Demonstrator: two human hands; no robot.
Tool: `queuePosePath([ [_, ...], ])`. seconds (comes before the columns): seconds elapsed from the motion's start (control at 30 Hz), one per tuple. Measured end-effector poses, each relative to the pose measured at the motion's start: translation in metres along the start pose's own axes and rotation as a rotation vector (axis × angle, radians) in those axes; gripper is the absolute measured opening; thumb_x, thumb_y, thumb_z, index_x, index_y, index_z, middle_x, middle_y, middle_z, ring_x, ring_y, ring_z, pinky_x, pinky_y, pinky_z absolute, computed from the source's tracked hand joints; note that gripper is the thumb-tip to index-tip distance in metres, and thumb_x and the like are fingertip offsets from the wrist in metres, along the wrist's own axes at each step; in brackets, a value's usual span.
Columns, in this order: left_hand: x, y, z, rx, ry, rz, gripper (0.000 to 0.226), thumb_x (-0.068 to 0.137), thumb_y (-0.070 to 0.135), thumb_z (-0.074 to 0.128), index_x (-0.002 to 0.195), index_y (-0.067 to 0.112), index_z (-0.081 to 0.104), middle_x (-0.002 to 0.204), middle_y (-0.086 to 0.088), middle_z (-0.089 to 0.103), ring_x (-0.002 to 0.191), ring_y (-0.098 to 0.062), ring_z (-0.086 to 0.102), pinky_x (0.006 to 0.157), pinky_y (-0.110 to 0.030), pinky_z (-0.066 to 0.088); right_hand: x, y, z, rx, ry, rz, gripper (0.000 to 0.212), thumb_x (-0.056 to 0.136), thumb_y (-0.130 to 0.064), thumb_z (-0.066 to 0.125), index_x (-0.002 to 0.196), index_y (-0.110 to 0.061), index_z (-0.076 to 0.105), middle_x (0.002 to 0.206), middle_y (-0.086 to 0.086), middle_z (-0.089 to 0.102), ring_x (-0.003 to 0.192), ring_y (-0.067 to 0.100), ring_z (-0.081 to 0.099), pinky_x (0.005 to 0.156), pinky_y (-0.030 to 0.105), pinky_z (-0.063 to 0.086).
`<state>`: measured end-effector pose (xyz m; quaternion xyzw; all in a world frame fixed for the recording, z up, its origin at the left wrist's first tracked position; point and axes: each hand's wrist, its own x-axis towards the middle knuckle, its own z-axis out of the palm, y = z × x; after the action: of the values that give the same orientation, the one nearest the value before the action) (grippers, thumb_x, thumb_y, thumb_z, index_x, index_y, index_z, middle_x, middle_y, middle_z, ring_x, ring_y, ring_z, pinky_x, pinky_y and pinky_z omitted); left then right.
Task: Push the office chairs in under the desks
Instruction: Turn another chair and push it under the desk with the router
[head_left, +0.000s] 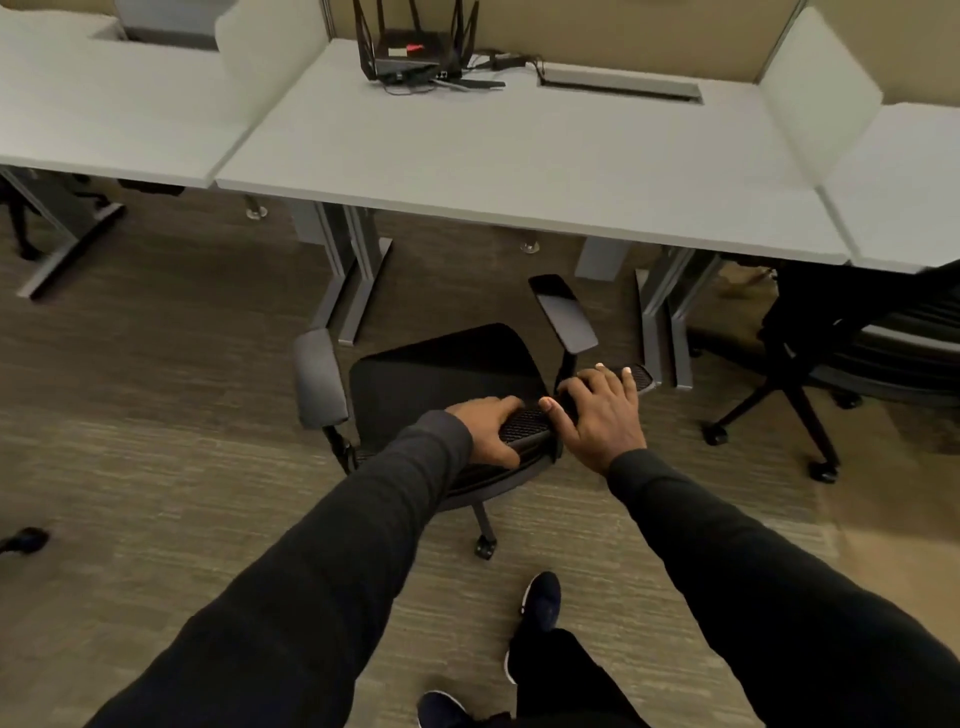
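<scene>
Two shoes (540, 603) stand on the carpet (156, 415), nearest the camera. Ahead of them both dark sleeves reach to the chair (447, 384). The left hand (491, 428) curls its fingers over the top edge of the mesh backrest (524, 423), gripping it. The right hand (602, 410) lies on the same edge just beside it, fingers spread and flat, pressing rather than clenched. The chair sits out on the carpet in front of the middle desk (519, 156), seat facing it, not yet under. On casters it should roll easily, though carpet adds drag and the seat may swivel; the stiff backrest rim is the sound place to push. Another chair (852, 343) stands at right. A router (410, 47) rests far back on the desk.
</scene>
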<state>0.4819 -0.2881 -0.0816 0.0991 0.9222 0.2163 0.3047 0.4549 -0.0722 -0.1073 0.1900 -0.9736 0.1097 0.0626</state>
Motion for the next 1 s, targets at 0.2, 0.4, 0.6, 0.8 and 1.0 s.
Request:
queuePosePath([
  [0.2,0.015,-0.056,-0.056,0.082,0.032,-0.181,0.108,0.050,0.090,0.061,0.133,0.023,0.051,0.123,0.000,0.062,0.107,-0.023,0.060,0.094,-0.043,0.053,0.048,-0.012,0.016,-0.003,0.117,0.105,0.059,0.094,-0.072,0.029,0.106,-0.027,0.065,0.116,0.001,0.061,0.123,0.025,0.049,0.111,0.057,0.024],
  [0.4,0.050,-0.090,-0.115,0.083,0.120,-0.239,0.103,0.050,0.092,0.063,0.123,0.019,0.060,0.113,-0.001,0.065,0.101,-0.021,0.061,0.093,-0.041,0.054,0.121,-0.011,0.019,-0.010,0.091,0.170,0.066,0.092,-0.076,0.025,0.116,-0.028,0.063,0.123,0.001,0.061,0.125,0.024,0.047,0.111,0.057,0.022],
  [0.6,0.096,-0.116,-0.168,0.100,0.174,-0.267,0.092,0.058,0.085,0.070,0.121,0.017,0.064,0.113,-0.003,0.067,0.102,-0.023,0.063,0.093,-0.040,0.054,0.197,-0.009,0.025,-0.042,0.011,0.174,0.082,0.085,-0.086,0.016,0.124,-0.028,0.059,0.124,0.002,0.061,0.126,0.027,0.047,0.112,0.060,0.018],
  [0.8,0.131,-0.156,-0.214,0.111,0.173,-0.249,0.093,0.059,0.084,0.067,0.121,0.016,0.061,0.108,-0.001,0.066,0.098,-0.022,0.062,0.091,-0.038,0.054,0.260,-0.025,0.035,-0.035,-0.060,0.180,0.097,0.076,-0.095,0.011,0.128,-0.027,0.058,0.125,0.005,0.060,0.127,0.031,0.046,0.112,0.062,0.015],
  [1.0,0.159,-0.212,-0.264,0.201,0.209,-0.167,0.070,0.067,0.076,0.066,0.110,0.022,0.058,0.103,0.001,0.064,0.094,-0.022,0.062,0.086,-0.039,0.052,0.324,-0.059,0.049,-0.062,-0.068,0.237,0.099,0.074,-0.096,0.010,0.119,-0.026,0.064,0.122,0.005,0.061,0.123,0.031,0.047,0.111,0.063,0.016],
])
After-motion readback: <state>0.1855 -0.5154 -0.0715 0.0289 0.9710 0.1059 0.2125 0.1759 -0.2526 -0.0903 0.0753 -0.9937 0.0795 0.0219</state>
